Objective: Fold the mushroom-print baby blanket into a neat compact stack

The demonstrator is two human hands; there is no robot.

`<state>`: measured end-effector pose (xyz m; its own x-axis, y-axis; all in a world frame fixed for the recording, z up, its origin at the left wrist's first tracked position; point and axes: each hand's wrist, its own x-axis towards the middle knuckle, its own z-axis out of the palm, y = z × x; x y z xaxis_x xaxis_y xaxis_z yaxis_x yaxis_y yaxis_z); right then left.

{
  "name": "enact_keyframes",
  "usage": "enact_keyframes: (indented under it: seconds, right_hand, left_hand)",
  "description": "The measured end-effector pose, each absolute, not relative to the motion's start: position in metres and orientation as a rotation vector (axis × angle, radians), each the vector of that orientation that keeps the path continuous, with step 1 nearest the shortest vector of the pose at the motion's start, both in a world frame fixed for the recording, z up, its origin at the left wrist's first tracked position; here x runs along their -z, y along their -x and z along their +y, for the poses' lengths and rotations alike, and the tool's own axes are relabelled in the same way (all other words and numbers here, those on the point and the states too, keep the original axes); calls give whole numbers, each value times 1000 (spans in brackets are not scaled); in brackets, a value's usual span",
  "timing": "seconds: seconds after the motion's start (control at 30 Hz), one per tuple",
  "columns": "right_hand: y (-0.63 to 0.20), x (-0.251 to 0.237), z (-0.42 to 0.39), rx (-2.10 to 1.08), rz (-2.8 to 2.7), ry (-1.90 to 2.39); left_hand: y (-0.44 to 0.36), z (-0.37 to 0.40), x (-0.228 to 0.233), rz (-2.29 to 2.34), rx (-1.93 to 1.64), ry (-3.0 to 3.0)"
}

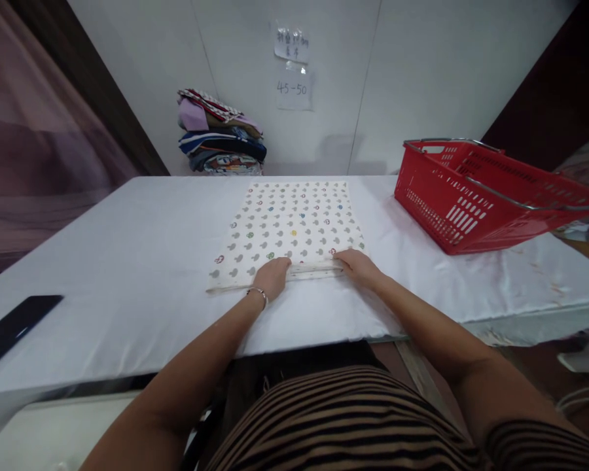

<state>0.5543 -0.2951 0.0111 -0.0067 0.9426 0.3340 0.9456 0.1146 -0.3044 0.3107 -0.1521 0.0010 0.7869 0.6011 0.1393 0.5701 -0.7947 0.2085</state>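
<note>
A folded white cloth (294, 219) with small grey, red, blue, green and yellow printed motifs lies on the white-covered table. My left hand (271, 277), with a bracelet at the wrist, is closed on its near edge, left of the middle. Near the right corner of that same edge, my right hand (357, 266) pinches the cloth between thumb and fingers. Between the hands the edge shows several layers, slightly raised. Fingertips under the fabric are hidden.
At the right of the table (127, 261) stands a red plastic basket (451, 203) with metal handles. Folded fabrics (220, 134) are piled by the back wall. A flat black object (17, 327) lies at the left edge. Paper notes (294, 88) hang on the wall.
</note>
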Motion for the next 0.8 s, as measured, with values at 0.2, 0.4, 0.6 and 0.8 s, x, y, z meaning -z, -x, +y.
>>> enact_keyframes:
  seconds: [0.2, 0.4, 0.6, 0.8]
  right_hand:
    - [-552, -8, -312, 182, -1902, 1583]
    - [-550, -4, -321, 304, -1969, 1637]
    - [-553, -1, -313, 285, -1820, 1779]
    - [-555, 0, -310, 218, -1759, 1756]
  left_hand:
    - [-314, -153, -8, 1003, -268, -2738]
    - [-315, -156, -13, 1033, -256, -2700]
    - [-311, -156, -11, 973, -284, -2737]
    - [-303, -157, -6, 740, -474, -2804]
